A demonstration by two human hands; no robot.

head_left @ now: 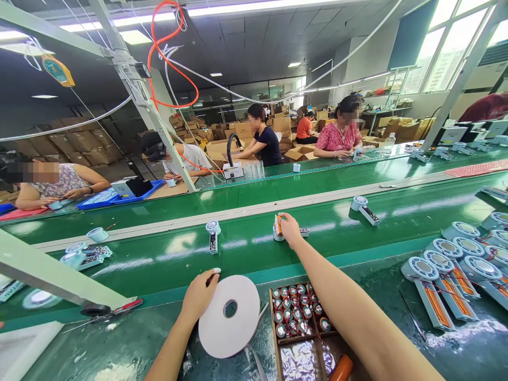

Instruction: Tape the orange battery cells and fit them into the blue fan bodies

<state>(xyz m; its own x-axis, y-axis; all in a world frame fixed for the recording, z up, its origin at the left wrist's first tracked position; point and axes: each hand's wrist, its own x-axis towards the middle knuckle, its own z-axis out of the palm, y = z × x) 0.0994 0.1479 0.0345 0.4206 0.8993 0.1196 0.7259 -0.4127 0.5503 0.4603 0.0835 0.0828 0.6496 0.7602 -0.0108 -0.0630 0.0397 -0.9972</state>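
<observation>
On the green conveyor belt, my right hand is closed around a light-blue round-headed housing with an orange part, its short arm showing beyond my wrist. White covers the tip of a finger. My left hand is at the bench edge by a large white tape roll, fingers curled together with white at the tip; whatever they pinch is too small to make out. Below my right forearm, a divided cardboard box holds several small round motors with red wires and an orange cylinder.
Several light-blue housings with orange inserts lie at right beside a thin dark tool. More housings with circuit boards ride the belt. A red-handled tool lies near the slanted post. Co-workers sit across the line.
</observation>
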